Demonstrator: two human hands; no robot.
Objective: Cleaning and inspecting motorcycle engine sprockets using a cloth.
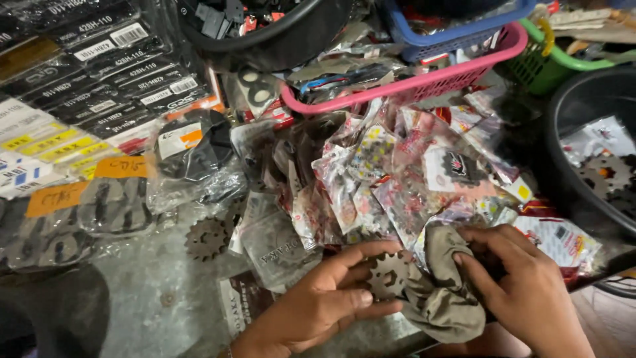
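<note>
My left hand (318, 301) pinches a small toothed metal sprocket (387, 275) between thumb and fingers at the near edge of the bench. My right hand (523, 285) grips a crumpled grey rag (444, 292) that lies against the sprocket's right side. Both hands are low in the view, close together. Behind them spreads a heap of plastic-bagged sprockets (397, 172). A bare sprocket (207, 238) lies loose on the grey bench top to the left of my left hand.
Stacked dark boxes with labels (99, 59) fill the far left. A pink basket (424, 79), a blue basket (457, 30), a green basket (556, 63) and a black tub (285, 33) stand at the back. A black basin (583, 146) with sprockets sits right.
</note>
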